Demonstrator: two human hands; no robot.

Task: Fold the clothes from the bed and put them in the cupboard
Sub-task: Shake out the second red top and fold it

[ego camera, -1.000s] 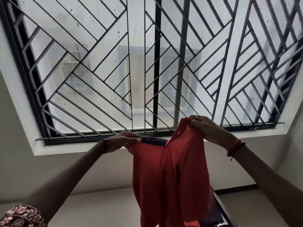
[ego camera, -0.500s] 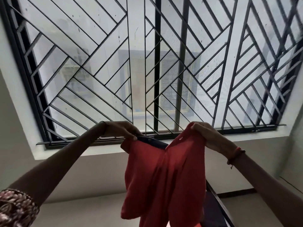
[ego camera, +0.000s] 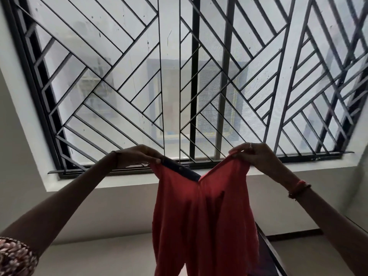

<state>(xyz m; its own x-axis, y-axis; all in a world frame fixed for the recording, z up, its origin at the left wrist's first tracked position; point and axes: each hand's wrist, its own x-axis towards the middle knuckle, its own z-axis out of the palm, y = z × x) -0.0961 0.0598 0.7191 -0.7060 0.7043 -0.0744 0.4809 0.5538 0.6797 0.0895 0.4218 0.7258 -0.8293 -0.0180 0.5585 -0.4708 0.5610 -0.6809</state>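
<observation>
Both hands have drawn further apart, spreading the red garment (ego camera: 199,216) along its top edge. It seems opened out for folding, not yet folded. The left hand (ego camera: 139,156) and right hand (ego camera: 253,156) each pinch a top corner with curled fingers. The garment hangs straight down below the fingers, long axis vertical, dark-trimmed edge uppermost.

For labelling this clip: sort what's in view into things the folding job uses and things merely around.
Job:
- red garment, hanging from its top edge
- left hand and right hand, both gripping that edge

Merely around:
- window grille
- white sill
- grey wall
- dark frame edge, lower right
</observation>
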